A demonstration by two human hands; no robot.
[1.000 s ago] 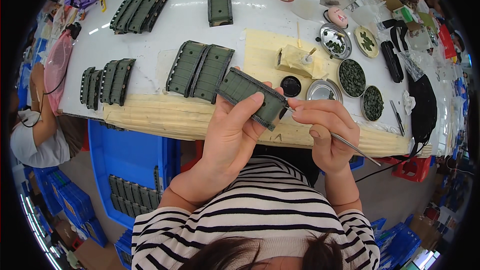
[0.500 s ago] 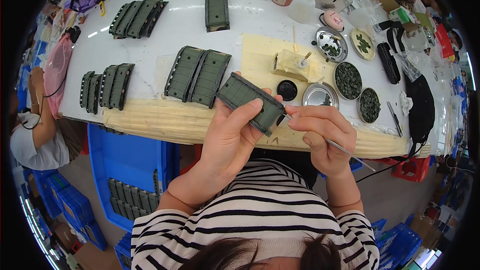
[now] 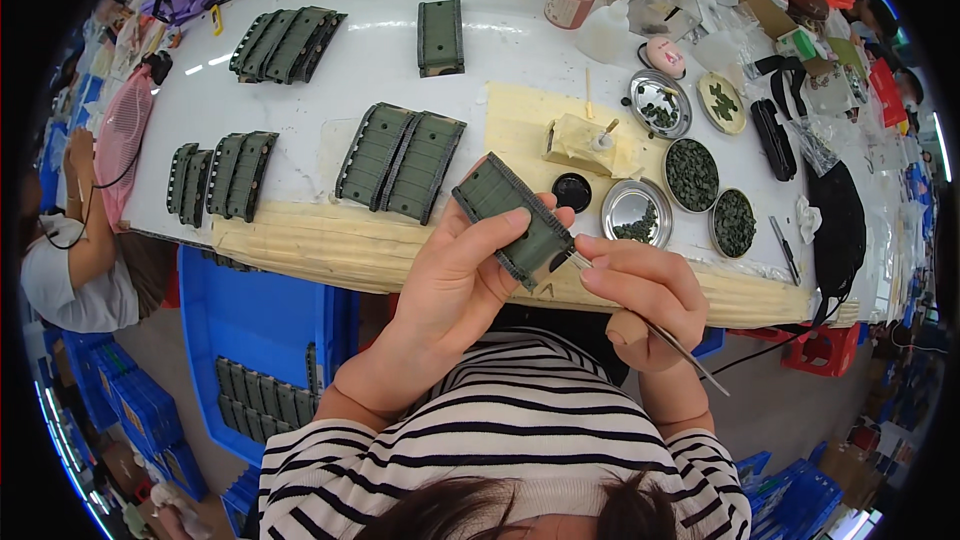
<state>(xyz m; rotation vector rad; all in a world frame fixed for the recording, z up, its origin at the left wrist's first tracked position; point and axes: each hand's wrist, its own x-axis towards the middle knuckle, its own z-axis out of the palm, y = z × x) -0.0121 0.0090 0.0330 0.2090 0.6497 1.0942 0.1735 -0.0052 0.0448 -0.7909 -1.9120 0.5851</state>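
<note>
In my left hand is a dark green, ridged rectangular piece with rough grey edging, held tilted above the table's front edge. The thumb lies on its face and the fingers are behind it. My right hand is closed around slim metal tweezers, whose tips meet the piece's lower right edge. A small covering sits on one of that hand's fingers. Whatever is between the tips is too small to make out. Left of my hands, a pair of similar green pieces lies on the table.
More green pieces lie at the left, with others in a blue bin below the table. At right are tins of dark green bits, a metal dish, a black cap and a pen-like tool. Another person sits far left.
The green piece has turned to a steeper slant. The tweezers' rear end has swung down and their tips sit slightly lower. The whole view has shifted a little.
</note>
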